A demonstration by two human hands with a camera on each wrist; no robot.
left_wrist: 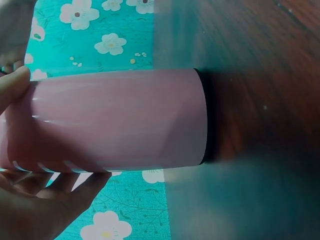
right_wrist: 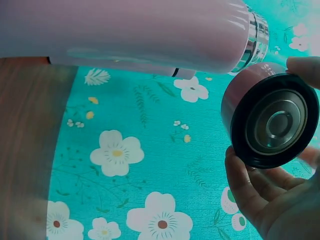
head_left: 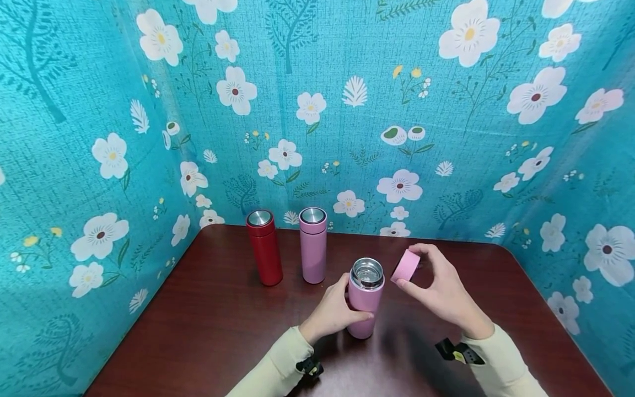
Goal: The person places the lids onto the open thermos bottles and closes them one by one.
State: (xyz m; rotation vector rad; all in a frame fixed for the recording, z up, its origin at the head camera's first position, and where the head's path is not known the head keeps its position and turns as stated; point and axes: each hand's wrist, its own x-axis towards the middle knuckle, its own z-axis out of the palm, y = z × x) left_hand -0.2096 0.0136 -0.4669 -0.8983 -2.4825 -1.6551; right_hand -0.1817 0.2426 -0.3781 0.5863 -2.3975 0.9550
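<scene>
A pink thermos bottle (head_left: pixel 364 300) stands with its steel mouth uncovered, and my left hand (head_left: pixel 333 310) grips it around the body. In the left wrist view the thumb and fingers wrap the upper part of the bottle (left_wrist: pixel 125 120), its dark base toward the table. My right hand (head_left: pixel 444 289) holds the pink cap (head_left: pixel 406 266) between thumb and fingers, tilted, a little to the right of the mouth. Seen in the right wrist view, the cap (right_wrist: pixel 274 117) shows its black-rimmed steel underside, close beside the bottle's threaded steel neck (right_wrist: pixel 255 40).
A closed red thermos (head_left: pixel 266 251) and a second closed pink thermos (head_left: pixel 313 248) stand upright at the back left of the dark wood table (head_left: pixel 208 309). A blue flowered cloth (head_left: pixel 327 154) hangs behind and along both sides.
</scene>
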